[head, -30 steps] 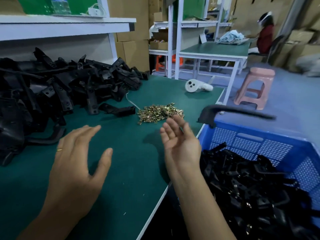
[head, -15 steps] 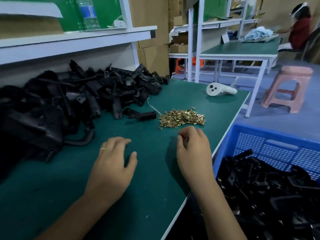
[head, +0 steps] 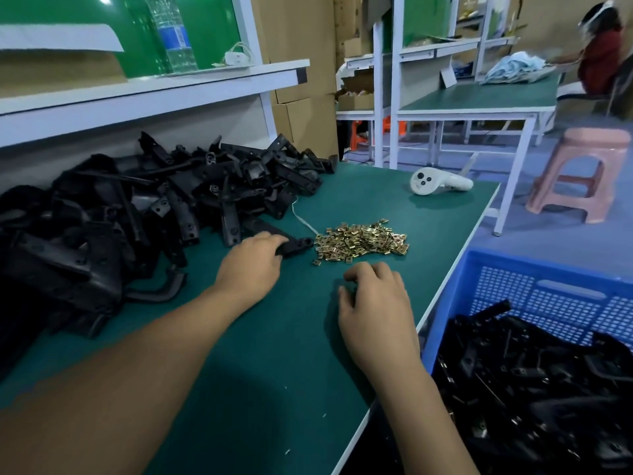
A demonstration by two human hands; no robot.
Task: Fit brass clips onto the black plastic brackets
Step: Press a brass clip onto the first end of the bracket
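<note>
A heap of black plastic brackets [head: 144, 207] covers the left of the green table [head: 281, 354]. One loose black bracket [head: 294, 247] lies just left of a small pile of brass clips [head: 363, 240]. My left hand [head: 251, 265] reaches forward and its fingers curl over the near end of that loose bracket. My right hand [head: 371, 303] hovers low over the mat just in front of the clip pile, fingers loosely curled, holding nothing that I can see.
A blue crate [head: 534, 296] with several black brackets stands at the right, below the table edge. A white handheld controller [head: 436, 181] lies at the far right of the table. A shelf [head: 147, 87] overhangs the bracket heap. A pink stool [head: 582, 173] stands beyond.
My left hand has moved forward from the open mat to the loose bracket and closed on its end. My right hand has stayed near the clips. The view tilted slightly.
</note>
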